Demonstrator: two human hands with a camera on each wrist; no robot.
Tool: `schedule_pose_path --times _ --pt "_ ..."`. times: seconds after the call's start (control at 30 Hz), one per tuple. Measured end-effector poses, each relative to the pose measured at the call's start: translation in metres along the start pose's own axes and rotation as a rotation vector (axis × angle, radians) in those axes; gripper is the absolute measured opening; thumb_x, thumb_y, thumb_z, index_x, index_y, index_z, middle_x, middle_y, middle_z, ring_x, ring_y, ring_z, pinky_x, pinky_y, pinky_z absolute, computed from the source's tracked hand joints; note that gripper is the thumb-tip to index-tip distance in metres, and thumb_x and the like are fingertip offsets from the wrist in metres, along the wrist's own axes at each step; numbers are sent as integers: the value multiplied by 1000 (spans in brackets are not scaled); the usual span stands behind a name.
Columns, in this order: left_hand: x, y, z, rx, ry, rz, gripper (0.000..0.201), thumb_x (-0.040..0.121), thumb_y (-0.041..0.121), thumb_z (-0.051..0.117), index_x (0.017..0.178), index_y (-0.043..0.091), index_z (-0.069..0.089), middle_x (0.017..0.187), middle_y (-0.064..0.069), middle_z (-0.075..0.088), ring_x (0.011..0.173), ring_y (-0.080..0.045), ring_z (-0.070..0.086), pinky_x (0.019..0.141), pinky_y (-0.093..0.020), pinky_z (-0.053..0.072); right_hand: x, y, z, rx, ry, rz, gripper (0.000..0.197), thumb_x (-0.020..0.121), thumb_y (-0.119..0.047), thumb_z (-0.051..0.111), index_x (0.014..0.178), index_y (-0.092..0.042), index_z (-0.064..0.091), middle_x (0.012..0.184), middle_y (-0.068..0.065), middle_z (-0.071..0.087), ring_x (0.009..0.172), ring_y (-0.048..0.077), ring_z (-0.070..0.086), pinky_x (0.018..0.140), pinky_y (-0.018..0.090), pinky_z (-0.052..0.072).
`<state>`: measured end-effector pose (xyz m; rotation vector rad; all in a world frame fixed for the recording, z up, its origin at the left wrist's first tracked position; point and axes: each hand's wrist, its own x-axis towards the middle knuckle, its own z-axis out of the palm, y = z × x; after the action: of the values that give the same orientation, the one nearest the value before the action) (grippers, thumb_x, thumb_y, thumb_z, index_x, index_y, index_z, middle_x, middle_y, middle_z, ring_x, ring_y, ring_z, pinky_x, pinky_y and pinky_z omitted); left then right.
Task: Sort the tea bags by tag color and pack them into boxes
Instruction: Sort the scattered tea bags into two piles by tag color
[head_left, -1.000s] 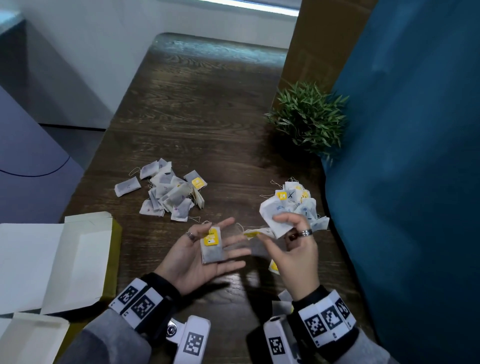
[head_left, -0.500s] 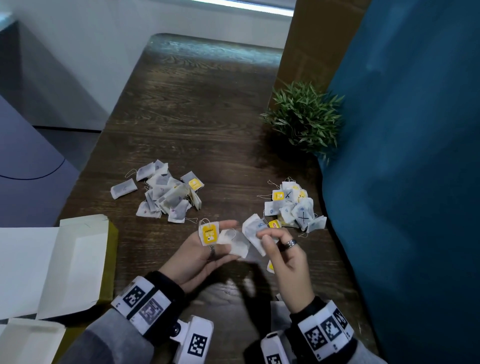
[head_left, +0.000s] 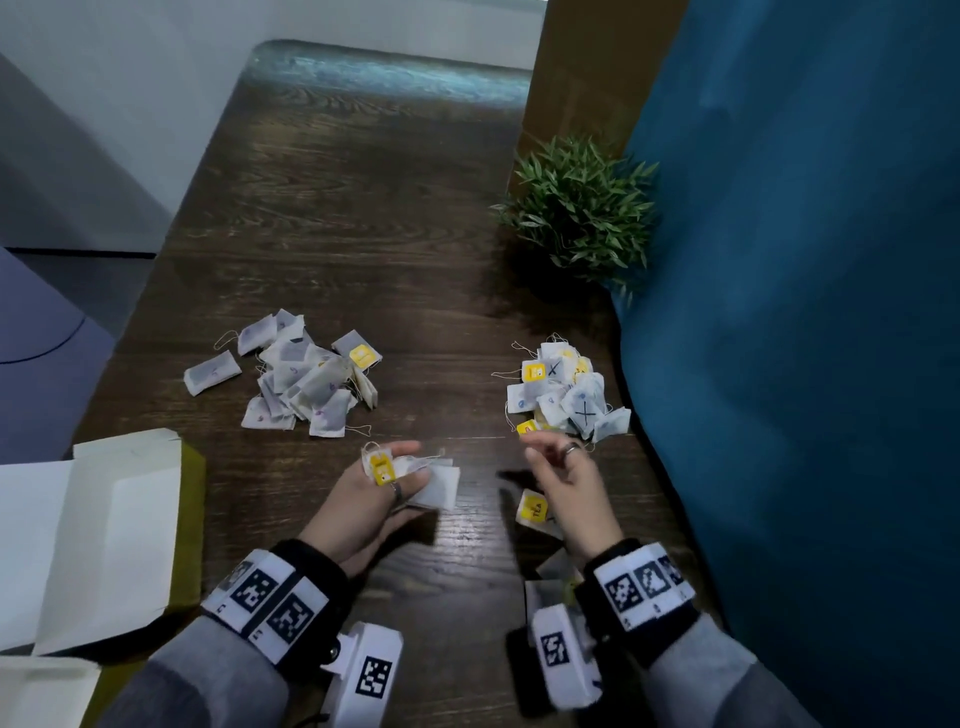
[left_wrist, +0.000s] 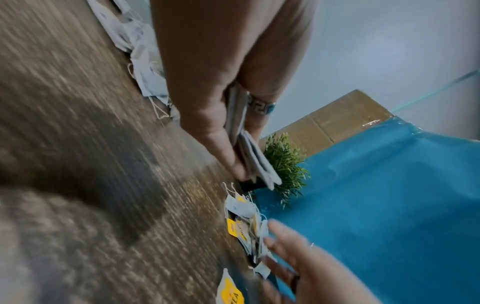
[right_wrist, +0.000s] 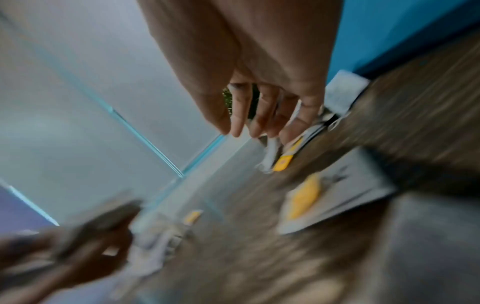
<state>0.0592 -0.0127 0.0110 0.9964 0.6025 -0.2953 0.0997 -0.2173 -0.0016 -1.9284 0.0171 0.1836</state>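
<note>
My left hand (head_left: 387, 480) grips a small stack of white tea bags (head_left: 435, 486) between thumb and fingers, a yellow tag (head_left: 382, 467) lying over the fingers. The left wrist view shows the stacked tea bags (left_wrist: 253, 156) pinched. My right hand (head_left: 563, 467) hovers with relaxed fingers and holds nothing, just below the right pile of tea bags (head_left: 563, 392) with yellow tags. A left pile of tea bags (head_left: 306, 379) lies farther left. One loose tea bag with a yellow tag (head_left: 534, 509) lies under my right hand. An open white box (head_left: 119, 525) sits at the left.
A potted green plant (head_left: 579, 208) stands at the table's right edge against a blue partition (head_left: 805, 312). A brown cardboard box (head_left: 582, 67) stands behind it. More tea bags (head_left: 550, 577) lie by my right wrist. The dark wooden table (head_left: 363, 208) stretches away.
My right hand let go of the tea bag it was passing and moved right toward the right pile. My left hand now holds that bag together with the yellow-tagged one.
</note>
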Motion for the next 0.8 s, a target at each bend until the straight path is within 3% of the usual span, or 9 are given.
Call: schedule_pose_path --times 0.07,0.13,0.2,0.3,0.33,0.43,0.53,0.67,0.8 --pt "2 1 -8 2 33 -15 27 86 -7 55 103 13 59 94 -12 64 65 -12 66 55 -20 57 10 21 -17 -237 -53 74 23 84 -19 66 104 -25 58 115 4 58 107 16 53 100 41 43" --pt "4 3 -15 6 71 -24 27 87 -9 52 100 14 58 93 -13 63 65 -15 65 53 -19 56 11 37 -26 -542 -230 123 50 78 -29 72 122 -21 50 118 -2 48 114 17 40 103 33 35" --pt "4 6 -21 3 107 -34 25 88 -10 50 97 12 57 90 -14 62 58 -14 67 49 -20 55 10 45 -27 -689 -345 99 55 77 -26 73 125 -20 48 112 -4 44 114 18 37 100 30 33" --pt "4 14 -26 15 125 -60 23 89 -9 47 100 10 56 89 -13 62 51 -9 67 44 -19 53 10 44 -26 -656 -366 62 17 77 -17 70 86 -19 56 103 -7 54 98 13 49 85 24 37" --pt "4 17 -27 16 122 -56 25 90 -9 46 105 9 56 90 -12 62 52 -9 67 44 -19 53 11 44 -28 -640 -358 71 15 77 -15 70 77 -19 55 96 -8 57 88 11 52 79 23 38" --pt "7 34 -34 -7 132 -22 27 92 -7 42 110 8 54 93 -11 62 55 -7 67 47 -17 53 17 47 -33 -615 -300 75 9 78 -17 71 79 -19 62 84 1 60 76 14 57 67 18 41" --pt "8 53 -39 -35 160 -1 23 95 -4 40 96 11 57 86 -8 65 55 -5 67 53 -15 54 17 45 -43 -368 -284 93 12 81 -13 69 77 -17 58 82 0 55 68 2 54 63 9 40" --pt "6 63 -44 -44 169 -4 23 95 -2 40 89 13 57 58 2 70 52 -4 66 51 -15 54 8 32 -58 -40 -453 175 13 89 -2 54 83 -13 57 74 -10 61 65 -7 56 66 10 42" --pt "3 59 -51 -50 159 -39 22 95 -2 41 92 13 58 72 -4 72 57 -8 69 55 -22 57 -6 24 -60 -94 -593 253 15 87 -17 43 82 -14 56 67 -6 52 53 -4 48 54 11 38"
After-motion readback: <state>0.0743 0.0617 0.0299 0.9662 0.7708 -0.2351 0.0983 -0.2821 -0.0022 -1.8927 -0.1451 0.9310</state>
